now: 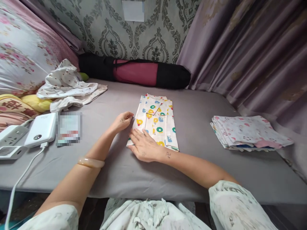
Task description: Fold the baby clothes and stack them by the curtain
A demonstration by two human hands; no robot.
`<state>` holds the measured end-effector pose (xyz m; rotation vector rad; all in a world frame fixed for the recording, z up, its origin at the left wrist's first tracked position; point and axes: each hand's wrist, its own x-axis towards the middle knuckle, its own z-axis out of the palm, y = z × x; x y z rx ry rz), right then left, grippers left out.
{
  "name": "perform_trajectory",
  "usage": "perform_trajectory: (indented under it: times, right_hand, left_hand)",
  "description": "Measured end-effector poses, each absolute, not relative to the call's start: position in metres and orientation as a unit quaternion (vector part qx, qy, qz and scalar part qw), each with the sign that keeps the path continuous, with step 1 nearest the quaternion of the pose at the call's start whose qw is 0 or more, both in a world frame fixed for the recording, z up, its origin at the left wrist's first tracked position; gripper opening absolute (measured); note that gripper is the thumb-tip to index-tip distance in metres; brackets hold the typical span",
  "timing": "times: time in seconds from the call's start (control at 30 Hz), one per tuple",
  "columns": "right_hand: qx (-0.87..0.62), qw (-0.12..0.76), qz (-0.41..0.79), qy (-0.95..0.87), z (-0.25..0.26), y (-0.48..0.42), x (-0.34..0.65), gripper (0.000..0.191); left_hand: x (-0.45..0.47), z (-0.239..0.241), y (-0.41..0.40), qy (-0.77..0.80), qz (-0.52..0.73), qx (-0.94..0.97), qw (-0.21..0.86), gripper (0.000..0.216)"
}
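A small folded shirt (155,123), white with yellow, green and blue prints, lies on the grey sheet in front of me. Its sides are folded inward, and one sleeve slants across the upper part. My right hand (144,145) rests flat on its lower left part, fingers stretched out and palm down. Just beyond the shirt's left edge is my left hand (123,121), its fingers curled together and nothing visible in them. A bangle sits on my left forearm.
To the right lies a stack of folded clothes (249,132). A crumpled white cloth (69,84), a white power bank (42,129) with a cable, a power strip (11,135) and a blurred packet (69,127) are at left. A long black-and-red bag (135,72) lies along the wall.
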<state>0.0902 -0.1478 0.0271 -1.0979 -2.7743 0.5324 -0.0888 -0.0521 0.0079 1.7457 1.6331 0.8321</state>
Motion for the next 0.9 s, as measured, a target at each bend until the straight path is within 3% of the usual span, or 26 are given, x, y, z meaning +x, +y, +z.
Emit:
perform_trajectory:
  times: [0.27,0.53,0.7,0.9]
  right_hand:
    - [-0.376,0.079,0.184,-0.905,0.04,-0.156,0.123,0.059]
    - [-0.528,0.096,0.147,-0.831,0.05,-0.182,0.22,0.039]
    - [-0.467,0.064,0.165,-0.866,0.048,-0.19,0.247,0.05]
    - [-0.433,0.077,0.141,-0.887,0.041,-0.187,0.252,0.04]
  left_hand:
    - [-0.083,0.029,-0.08,0.548,0.252,0.765,0.226,0.032]
    - [-0.1,0.054,-0.127,0.375,0.115,0.848,0.356,0.041]
    - [-0.103,0.046,-0.127,0.36,0.091,0.878,0.301,0.041]
    - [-0.099,0.046,-0.132,0.335,0.044,0.916,0.216,0.026]
